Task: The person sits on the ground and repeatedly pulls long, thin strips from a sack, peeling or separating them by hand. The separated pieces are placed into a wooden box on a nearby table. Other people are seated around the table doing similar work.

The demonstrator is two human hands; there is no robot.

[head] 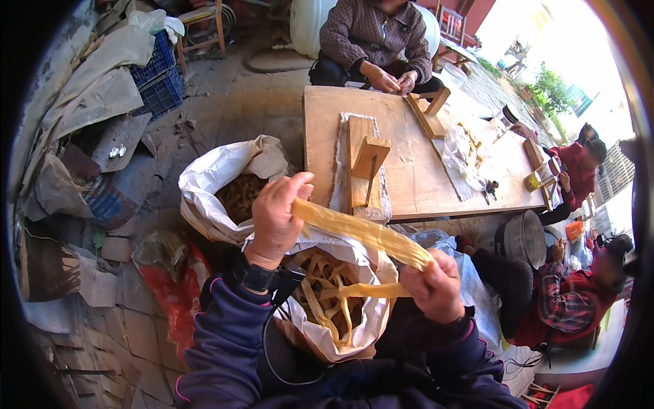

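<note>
A flat yellowish strip (363, 230) is stretched between my two hands, over an open white sack. My left hand (278, 220) grips its left end, and my right hand (434, 286) holds the right end, with more of the strip hanging from it towards the sack. The sack (370, 335) below holds many similar strips (327, 291). Beyond my left hand stands a second white sack (204, 174) with brownish pieces inside. On the table's near left part, a wooden block stand (372, 156) with a thin upright metal piece rests on a cloth.
A wooden table (322, 117) lies ahead, with another wooden stand (434, 115) and a plastic bag (462, 153) on it. A person (380, 41) sits at its far side; two more (577, 168) (572, 307) sit at the right. Blue crates (161, 92) and a red bag (171, 286) are at the left.
</note>
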